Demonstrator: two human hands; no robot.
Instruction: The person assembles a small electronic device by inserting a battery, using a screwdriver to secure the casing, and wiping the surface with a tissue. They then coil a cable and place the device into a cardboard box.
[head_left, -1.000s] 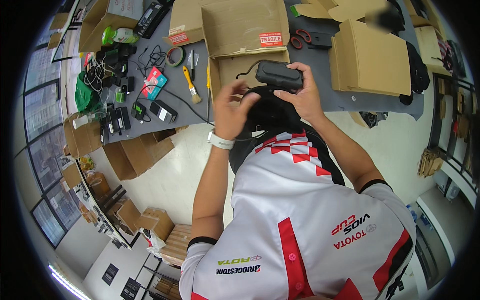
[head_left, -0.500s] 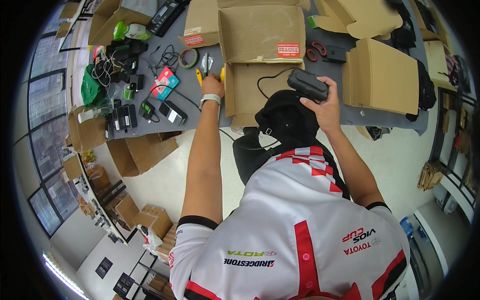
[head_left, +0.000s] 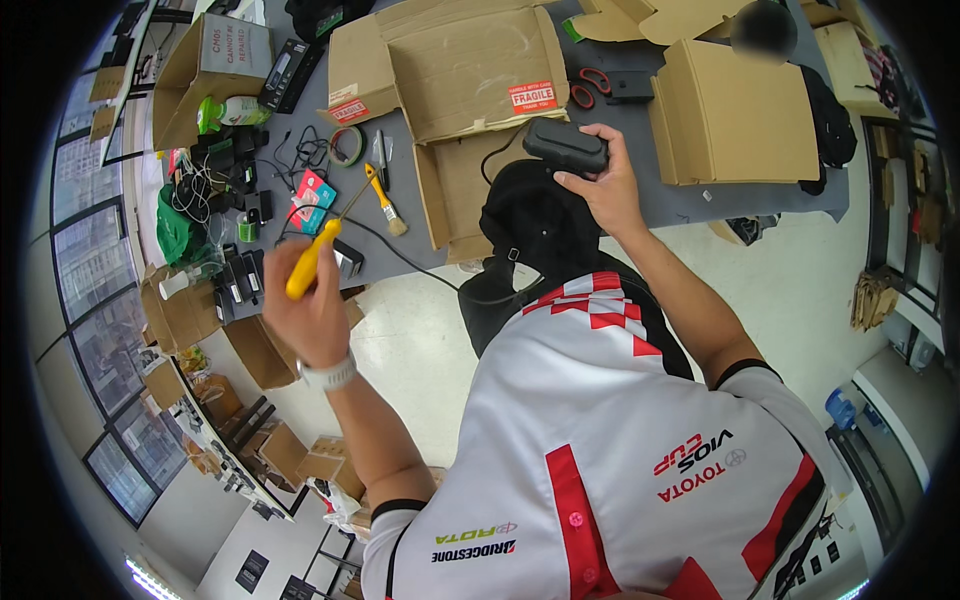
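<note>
A yellow-handled screwdriver (head_left: 314, 260) is gripped in my left hand (head_left: 305, 315), raised at the left over the table's front edge. Its thin shaft points up and away to the right. My right hand (head_left: 612, 190) holds a black rectangular device (head_left: 566, 146) by its right end, with the thumb at the near side and fingers behind. This device sits just above a black cloth item (head_left: 540, 215), in front of the open cardboard box (head_left: 440, 205). A brush (head_left: 384, 205) with a yellow handle lies on the table left of that box.
A black cable (head_left: 385, 243) runs across the table's front edge. Around it are a tape roll (head_left: 346, 146), a marker (head_left: 381, 155), and black adapters (head_left: 240, 275). Red-handled scissors (head_left: 590, 87) lie beyond the device, left of a large cardboard box (head_left: 735, 120).
My left hand has moved from the table beside the box toward me and leftward, with the screwdriver now visible in it. The right hand still holds the black device; the whole view has shifted.
</note>
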